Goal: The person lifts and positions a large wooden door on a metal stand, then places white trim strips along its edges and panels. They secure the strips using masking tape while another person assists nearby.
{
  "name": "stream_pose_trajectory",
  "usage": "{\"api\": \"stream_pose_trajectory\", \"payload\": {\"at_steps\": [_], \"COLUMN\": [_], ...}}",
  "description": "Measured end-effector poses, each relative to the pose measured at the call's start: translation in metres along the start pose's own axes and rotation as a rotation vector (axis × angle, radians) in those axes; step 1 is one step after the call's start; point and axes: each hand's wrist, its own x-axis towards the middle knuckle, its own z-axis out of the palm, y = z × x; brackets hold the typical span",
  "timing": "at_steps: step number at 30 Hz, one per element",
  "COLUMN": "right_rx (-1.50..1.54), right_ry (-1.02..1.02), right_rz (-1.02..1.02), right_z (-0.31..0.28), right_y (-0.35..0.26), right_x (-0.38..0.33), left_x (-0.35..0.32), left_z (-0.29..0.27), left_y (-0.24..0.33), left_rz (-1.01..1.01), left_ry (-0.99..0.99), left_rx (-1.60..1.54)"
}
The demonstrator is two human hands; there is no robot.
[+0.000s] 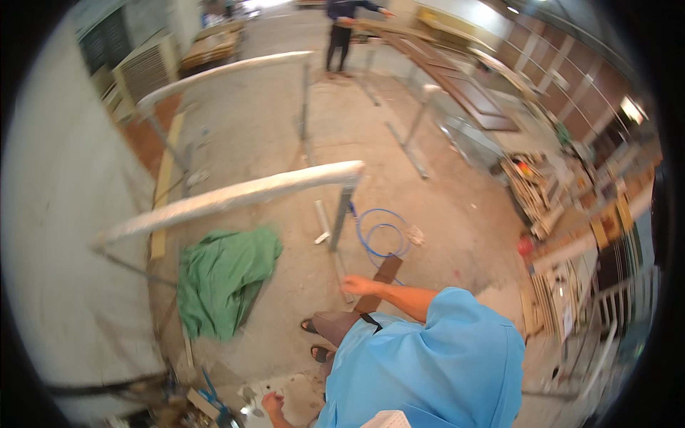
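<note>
Here, flat brown board (386, 272) by right hand (354, 285)

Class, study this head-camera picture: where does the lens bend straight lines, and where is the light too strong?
Head view: the white-wrapped rail bows, as fisheye edges do; black vignette rings the frame; glare washes out the doorway area at top; the left wall smears toward the rim; the green cloth is fairly sharp.

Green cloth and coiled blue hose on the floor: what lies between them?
In the head view, a stand's grey metal leg and a short pale strip.
</note>
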Motion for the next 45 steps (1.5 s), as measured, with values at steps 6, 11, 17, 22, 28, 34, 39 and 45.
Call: {"api": "stream_pose_trajectory", "payload": {"at_steps": [6,11,17,22,28,34,39,45], "right_rx": [0.452,0.575,0.980,1.216,1.236,1.118,1.217,1.822], "right_ry": [0.821,0.566,0.481,0.833,0.973,1.284,1.483,1.558], "right_rz": [1.092,1.422,1.362,1.310,0.914,0.837,1.188,1.471], "right_z": [-0.002,0.043,0.079,0.021,-0.194,-0.375,-0.401,-0.302], "right_y": [0.234,0.208,0.229,0.286,0.378,0.480,0.527,0.477], "right_x": [-0.314,-0.396,-0.419,-0.430,-0.424,-0.498,-0.589,-0.582], "left_x": [0.042,0.033,-0.033,-0.101,-0.163,-0.190,-0.272,-0.477], "left_z": [-0.013,0.110,0.361,0.584,0.788,0.976,1.230,1.556], "left_y": [0.107,0.137,0.188,0.222,0.232,0.236,0.279,0.334], "left_rz": [0.244,0.151,0.263,0.290,0.358,0.645,1.319,1.831], "left_ry": [-0.134,-0.082,-0.519,-0.672,-0.738,-0.590,-0.503,-0.776], "left_rx": [0.349,0.332,0.652,0.768,0.928,1.049,0.935,0.783]}}
